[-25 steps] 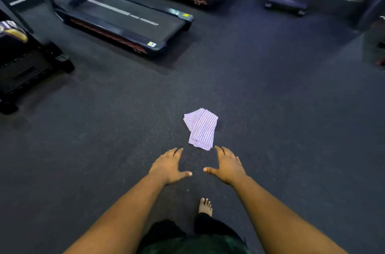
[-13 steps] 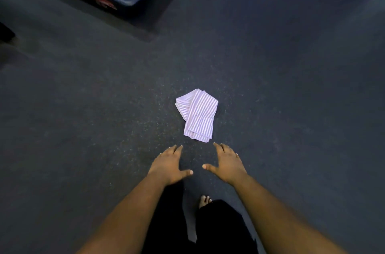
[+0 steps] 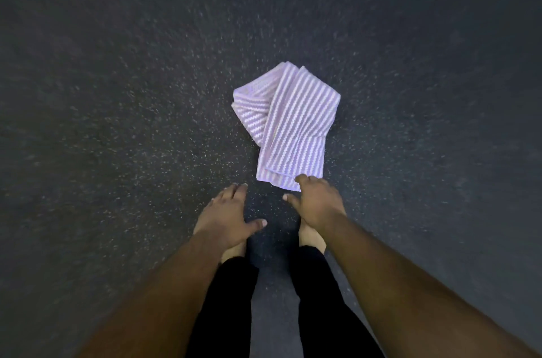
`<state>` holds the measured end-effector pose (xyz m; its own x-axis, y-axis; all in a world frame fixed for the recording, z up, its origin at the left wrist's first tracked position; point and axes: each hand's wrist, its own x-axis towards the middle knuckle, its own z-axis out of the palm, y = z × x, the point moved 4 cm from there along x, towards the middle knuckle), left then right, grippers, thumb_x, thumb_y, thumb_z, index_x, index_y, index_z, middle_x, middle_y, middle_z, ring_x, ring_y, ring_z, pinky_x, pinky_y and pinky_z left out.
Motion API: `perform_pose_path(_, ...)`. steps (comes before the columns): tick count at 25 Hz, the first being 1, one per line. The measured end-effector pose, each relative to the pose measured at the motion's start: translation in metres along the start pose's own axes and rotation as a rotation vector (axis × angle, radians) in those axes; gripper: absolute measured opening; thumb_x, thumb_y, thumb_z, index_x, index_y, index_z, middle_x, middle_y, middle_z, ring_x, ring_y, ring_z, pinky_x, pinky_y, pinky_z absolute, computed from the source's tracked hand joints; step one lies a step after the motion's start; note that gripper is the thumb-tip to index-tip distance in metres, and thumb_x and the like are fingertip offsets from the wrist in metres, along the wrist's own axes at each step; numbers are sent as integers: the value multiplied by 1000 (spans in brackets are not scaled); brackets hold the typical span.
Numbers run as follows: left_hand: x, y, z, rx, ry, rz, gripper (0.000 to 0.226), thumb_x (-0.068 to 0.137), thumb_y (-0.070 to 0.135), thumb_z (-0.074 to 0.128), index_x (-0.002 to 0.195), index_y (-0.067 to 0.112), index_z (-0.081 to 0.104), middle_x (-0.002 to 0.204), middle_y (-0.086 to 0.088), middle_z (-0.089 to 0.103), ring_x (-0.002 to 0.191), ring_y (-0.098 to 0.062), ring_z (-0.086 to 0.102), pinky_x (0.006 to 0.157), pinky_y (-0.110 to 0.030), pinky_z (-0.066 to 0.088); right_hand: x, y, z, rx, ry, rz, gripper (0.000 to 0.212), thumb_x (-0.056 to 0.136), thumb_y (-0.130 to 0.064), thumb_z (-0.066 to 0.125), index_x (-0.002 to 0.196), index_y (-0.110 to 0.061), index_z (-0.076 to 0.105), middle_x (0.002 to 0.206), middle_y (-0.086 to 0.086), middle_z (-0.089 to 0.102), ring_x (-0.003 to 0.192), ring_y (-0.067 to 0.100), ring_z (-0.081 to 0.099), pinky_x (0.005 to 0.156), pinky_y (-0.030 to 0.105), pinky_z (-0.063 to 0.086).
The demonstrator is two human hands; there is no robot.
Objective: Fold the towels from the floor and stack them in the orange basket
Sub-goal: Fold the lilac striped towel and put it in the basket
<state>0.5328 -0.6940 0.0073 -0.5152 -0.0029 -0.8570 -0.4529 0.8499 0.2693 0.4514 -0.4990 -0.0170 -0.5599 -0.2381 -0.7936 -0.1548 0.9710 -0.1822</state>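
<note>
There is only one camera, and it is sitting on the person's head. It is looking almost straight down at the dark speckled floor (image 3: 117, 123). It is looking down over both arms, so the left hand (image 3: 227, 212) and the right hand (image 3: 318, 205) are showing low in the middle, quite near the lens. The striped towel (image 3: 290, 128) is lying just past the hands, near the middle of the picture. The legs and bare feet are showing at the bottom edge. The floor is looking smeared toward the edges, maybe because the head is moving. No second view is sharing this scene.
</note>
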Motion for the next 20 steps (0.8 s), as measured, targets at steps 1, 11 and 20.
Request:
perform_pose_path(1, 26, -8, 10, -2, -17, -7, 104, 89, 70, 60, 164, 23, 6, 172, -3, 7, 158, -25, 12, 126, -44, 22, 30, 2, 15, -23, -13, -7, 52, 100, -55, 52, 137, -18, 49, 131, 8, 60, 123, 30, 53, 96, 42, 46)
perform_pose_path(11, 159, -42, 59, 24, -24, 2, 104, 89, 67, 62, 164, 26, 3, 173, -2, 3, 158, -25, 10, 125, -43, 20, 177, 19, 90, -321, -18, -53, 39, 98, -10, 56, 135, -10, 46, 126, 9, 62, 113, 32, 59, 87, 40, 42)
perform_pose_path(20, 29, 1, -1, -25, -3, -4, 104, 90, 67, 61, 164, 22, 5, 172, -5, 6, 158, -27, 12, 126, -44, 22, 37, -8, -12, -176, 81, -94, 19, 98, -9, 51, 112, -16, 61, 107, 7, 66, 103, 31, 62, 76, 37, 40)
